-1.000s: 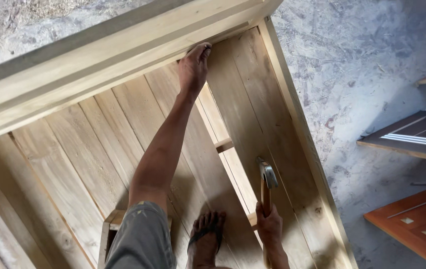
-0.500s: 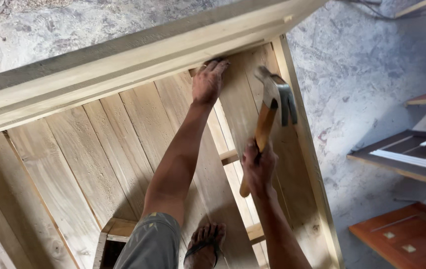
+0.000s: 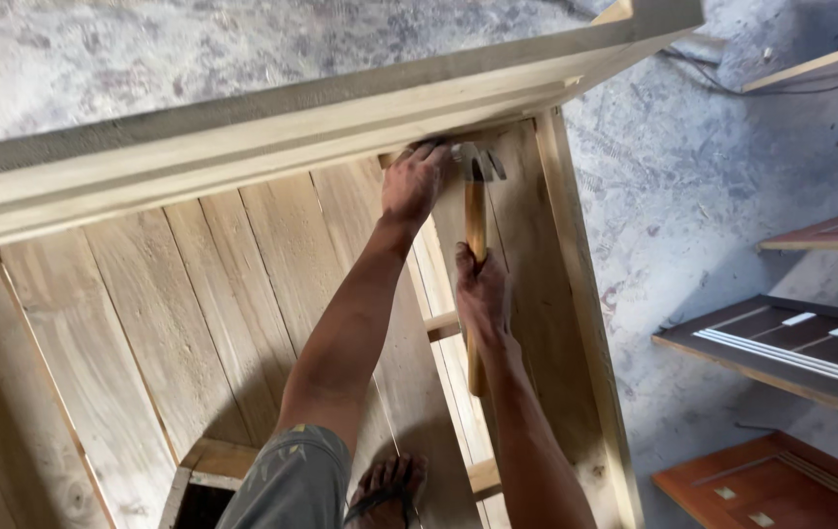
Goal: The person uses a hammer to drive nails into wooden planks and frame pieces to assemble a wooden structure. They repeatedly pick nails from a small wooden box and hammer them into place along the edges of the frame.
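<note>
Both hands busy: left hand [image 3: 415,186] pressed flat steadying the plank [image 3: 536,294], right hand [image 3: 482,294] clamped round the hammer [image 3: 476,211] handle for control.

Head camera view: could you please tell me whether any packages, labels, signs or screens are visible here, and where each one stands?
None are in view: only bare wooden boards, a claw hammer in the right hand, and door panels lying at the right.

Pale blond plank door panel [image 3: 193,323], tan wooden-handled grey steel claw hammer [image 3: 476,225], mottled grey concrete floor [image 3: 693,225], reddish-brown panelled door [image 3: 781,480].
</note>
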